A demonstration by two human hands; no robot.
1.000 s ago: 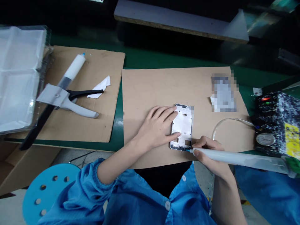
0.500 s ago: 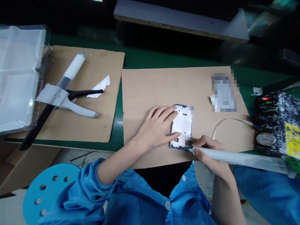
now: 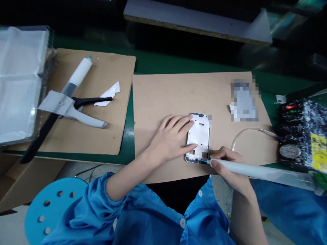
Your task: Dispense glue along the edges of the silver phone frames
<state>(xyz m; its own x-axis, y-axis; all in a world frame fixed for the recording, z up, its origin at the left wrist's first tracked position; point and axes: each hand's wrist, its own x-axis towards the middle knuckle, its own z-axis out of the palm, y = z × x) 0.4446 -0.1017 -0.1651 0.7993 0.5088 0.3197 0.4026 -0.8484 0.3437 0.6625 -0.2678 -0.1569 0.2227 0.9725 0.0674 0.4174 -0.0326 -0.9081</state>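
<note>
A white phone frame (image 3: pixel 199 132) with a dark rim lies flat on a cardboard sheet (image 3: pixel 163 92). My left hand (image 3: pixel 170 137) rests on its left side, fingers spread, thumb and fingertips pressing on the frame and its edge. In my right hand (image 3: pixel 227 166) is a white dispensing syringe (image 3: pixel 265 172), gripped like a pen near its front end. Its blue needle tip reaches the frame's lower right corner; whether it touches is too small to tell. From the syringe's far end, a green cap (image 3: pixel 318 180) shows at the right edge.
A black-and-white speckled dispenser box (image 3: pixel 301 132) with a gauge stands right, a clear tube (image 3: pixel 237 136) running from it. A pixelated item (image 3: pixel 244 102) lies upper right. On the left are a caulking gun (image 3: pixel 63 102), white paper (image 3: pixel 109 94), clear-wrapped trays (image 3: pixel 20 85) and a blue stool (image 3: pixel 55 207).
The syringe tip has shifted very slightly up along the frame's lower right corner. My left hand and the phone frame stay where they were.
</note>
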